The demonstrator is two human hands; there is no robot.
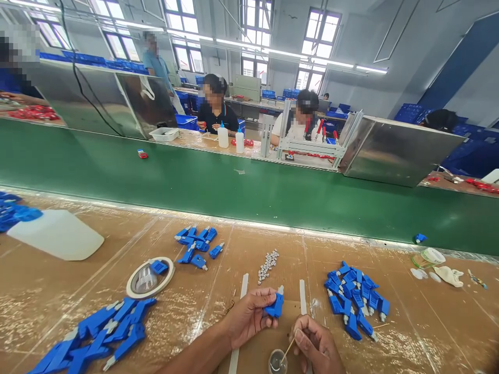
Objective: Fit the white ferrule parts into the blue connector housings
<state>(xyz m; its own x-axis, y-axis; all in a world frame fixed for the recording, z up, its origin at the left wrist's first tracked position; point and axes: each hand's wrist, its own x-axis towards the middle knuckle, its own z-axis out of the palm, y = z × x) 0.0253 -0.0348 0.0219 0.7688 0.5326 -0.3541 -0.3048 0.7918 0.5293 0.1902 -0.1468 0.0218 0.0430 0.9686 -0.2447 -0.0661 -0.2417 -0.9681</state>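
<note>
Between the thumb and fingers of my left hand [253,314] is a blue plastic part [276,306] with a pale tip pointing up. My right hand [315,343] pinches a thin wooden stick [289,349], whose lower end dips into a small clear cup [277,361] near the bottom edge. Beyond my left hand lies a cluster of small grey-white pieces [268,266]. To the right of my hands is a pile of blue parts [356,296] with pale tips.
More blue parts lie in a group [195,244] and a larger pile [101,332] at left. A tape roll [134,291], a white jug [58,236] and a jar [429,256] stand on the table. Beyond runs a green belt [218,179]; co-workers [216,111] sit across it.
</note>
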